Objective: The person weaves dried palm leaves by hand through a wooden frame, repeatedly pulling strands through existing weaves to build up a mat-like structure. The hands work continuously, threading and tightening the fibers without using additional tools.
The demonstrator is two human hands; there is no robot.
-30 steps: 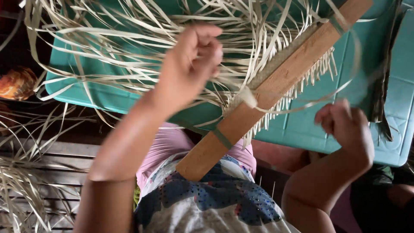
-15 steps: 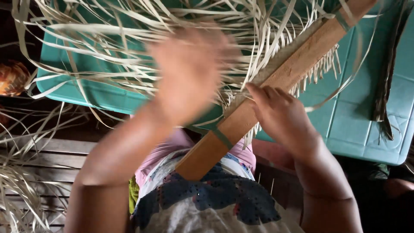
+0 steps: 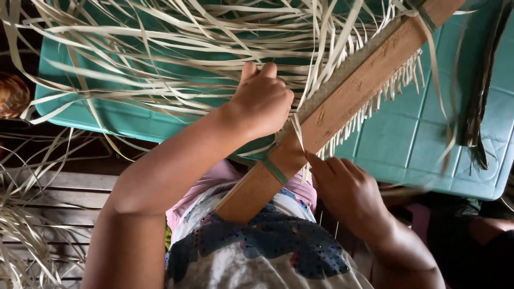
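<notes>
Left hand (image 3: 262,101) fisted around pale leaf strips (image 3: 176,64) just beside the wooden bar (image 3: 342,101); right hand (image 3: 348,190) pinching a strip below it.

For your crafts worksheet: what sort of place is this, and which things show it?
Probably a home weaving spot, perhaps a porch: pale leaf strips clamped in a wooden batten, spread over a turquoise plastic tub on a slatted wooden floor.
</notes>
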